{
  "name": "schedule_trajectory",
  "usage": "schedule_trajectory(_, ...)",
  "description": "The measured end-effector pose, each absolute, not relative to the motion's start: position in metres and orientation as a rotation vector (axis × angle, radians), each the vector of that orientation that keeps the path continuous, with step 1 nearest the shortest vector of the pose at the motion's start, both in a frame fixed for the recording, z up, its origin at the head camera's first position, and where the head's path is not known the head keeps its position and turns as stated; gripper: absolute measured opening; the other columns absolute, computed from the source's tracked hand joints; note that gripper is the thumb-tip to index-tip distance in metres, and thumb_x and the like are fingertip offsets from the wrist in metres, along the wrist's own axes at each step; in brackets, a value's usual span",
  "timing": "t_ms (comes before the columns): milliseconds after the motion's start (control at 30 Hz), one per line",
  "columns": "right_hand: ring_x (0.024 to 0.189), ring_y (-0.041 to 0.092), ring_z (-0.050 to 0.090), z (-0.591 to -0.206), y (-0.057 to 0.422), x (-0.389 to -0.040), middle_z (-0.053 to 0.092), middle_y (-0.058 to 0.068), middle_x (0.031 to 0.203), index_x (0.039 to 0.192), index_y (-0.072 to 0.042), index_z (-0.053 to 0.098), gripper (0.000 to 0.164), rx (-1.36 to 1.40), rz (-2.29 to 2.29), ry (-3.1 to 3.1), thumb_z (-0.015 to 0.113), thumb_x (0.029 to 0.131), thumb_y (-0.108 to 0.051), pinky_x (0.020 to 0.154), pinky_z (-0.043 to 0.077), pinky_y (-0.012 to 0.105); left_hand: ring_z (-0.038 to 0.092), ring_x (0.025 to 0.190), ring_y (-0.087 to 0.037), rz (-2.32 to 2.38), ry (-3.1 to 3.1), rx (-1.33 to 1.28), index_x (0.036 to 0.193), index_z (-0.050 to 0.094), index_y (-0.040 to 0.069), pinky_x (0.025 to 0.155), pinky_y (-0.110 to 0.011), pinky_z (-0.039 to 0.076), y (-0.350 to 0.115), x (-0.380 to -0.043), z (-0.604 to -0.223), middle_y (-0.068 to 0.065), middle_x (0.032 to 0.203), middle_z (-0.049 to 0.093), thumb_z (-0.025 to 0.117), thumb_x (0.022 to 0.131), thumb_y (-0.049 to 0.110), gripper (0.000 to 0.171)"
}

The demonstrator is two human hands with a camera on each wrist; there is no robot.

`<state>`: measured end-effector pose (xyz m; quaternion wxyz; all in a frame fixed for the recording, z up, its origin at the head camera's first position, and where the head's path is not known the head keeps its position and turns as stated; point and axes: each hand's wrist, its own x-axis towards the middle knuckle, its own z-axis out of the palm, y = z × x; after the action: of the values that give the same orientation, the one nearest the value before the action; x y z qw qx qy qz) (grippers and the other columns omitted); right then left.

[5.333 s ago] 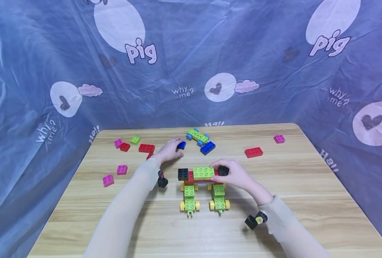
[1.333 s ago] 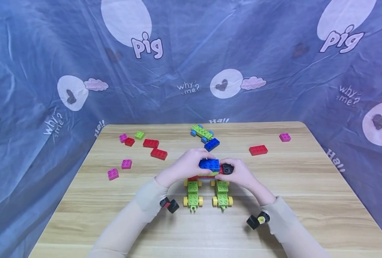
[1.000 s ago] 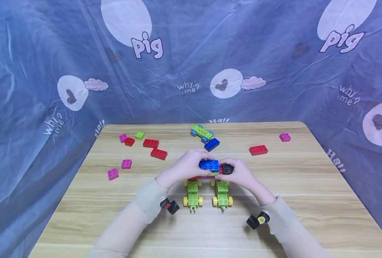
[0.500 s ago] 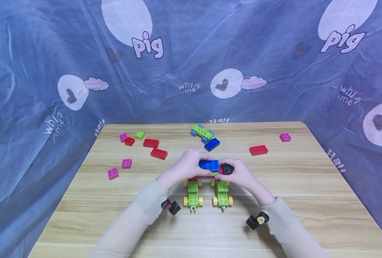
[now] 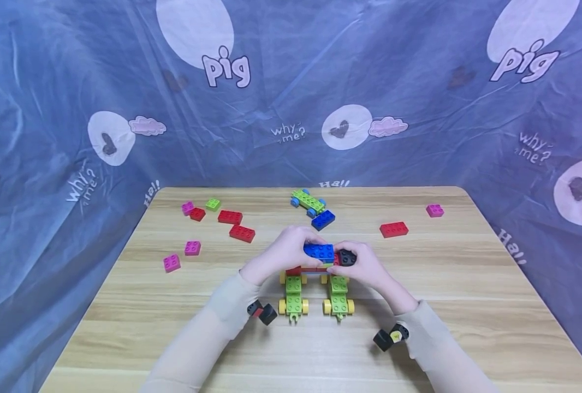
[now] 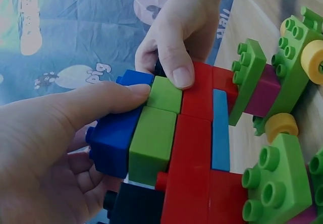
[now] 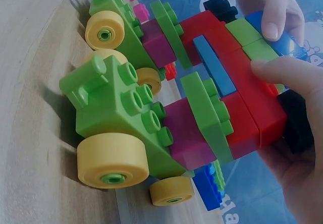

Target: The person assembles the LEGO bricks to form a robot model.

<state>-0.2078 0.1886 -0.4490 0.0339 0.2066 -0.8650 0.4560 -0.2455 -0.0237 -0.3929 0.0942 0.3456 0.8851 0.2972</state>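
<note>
Block model [image 5: 315, 269] stands mid-table, about halfway between left and right edges, upright on two green wheeled bases [image 5: 294, 297] with yellow wheels [image 7: 113, 160], set side by side. Purple bricks [image 7: 189, 133] and green plates [image 7: 207, 110] link the bases to a row of red bricks [image 6: 189, 148], light blue strip [image 6: 220, 130] on the underside. Green bricks [image 6: 154, 138] sit on the red, top blue brick [image 5: 320, 252] against the green, black bricks [image 7: 220, 8] at both ends. Left hand [image 5: 291, 248] pinches top blue brick, thumb along its side, fingers opposite. Right hand [image 5: 362, 262] grips the model's right end, thumb at the red-green seam, fingers round the far side by the black brick. Loose on table [image 5: 443, 305]: green chassis [image 5: 308, 202] with blue wheels near far edge, loose blue brick [image 5: 323, 220] just beside; red brick [image 5: 394, 229] and pink brick [image 5: 435, 210] toward far right corner; two pink bricks [image 5: 192, 248] by left edge; small pink [image 5: 188, 208], red [image 5: 197, 214] and green [image 5: 213, 204] pieces near far left corner, two longer red bricks [image 5: 242, 233] beside them.
</note>
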Motion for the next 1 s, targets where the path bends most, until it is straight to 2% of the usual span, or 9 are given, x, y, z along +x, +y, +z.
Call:
schedule_trajectory(333,0.082,0.014,0.062,-0.4513,0.1887,-0.2059,0.071,0.011,0.099,0.106,-0.003,0.068,0.035,0.605,1.411,-2.671,0.081,0.076,-0.015,0.073,0.053,0.023,0.062,0.100,-0.016,0.906,2.612,1.009,0.113,0.072,0.010,0.084,-0.026,0.051,-0.0228,-0.2422,-0.3924,-0.003,0.110,0.070,0.082,0.077,0.023,0.039)
schedule_trajectory(567,0.080,0.013,0.061,-0.4499,0.1888,-0.2054,0.071,0.010,0.097,0.107,-0.002,0.068,0.036,0.621,1.391,-2.671,0.081,0.076,-0.016,0.069,0.053,0.023,0.061,0.099,-0.014,0.849,2.662,0.972,0.115,0.072,0.018,0.083,-0.027,0.049,-0.0246,-0.2419,-0.3939,0.003,0.111,0.069,0.081,0.078,0.031,0.040)
schedule_trajectory(1000,0.080,0.015,0.061,-0.4497,0.1890,-0.2050,0.071,0.010,0.098,0.106,-0.002,0.068,0.036,0.617,1.380,-2.680,0.081,0.076,-0.016,0.070,0.053,0.023,0.062,0.100,-0.015,0.776,2.735,0.958,0.117,0.071,0.022,0.082,-0.031,0.046,-0.0250,-0.2362,-0.3916,0.003,0.115,0.069,0.080,0.078,0.035,0.042)
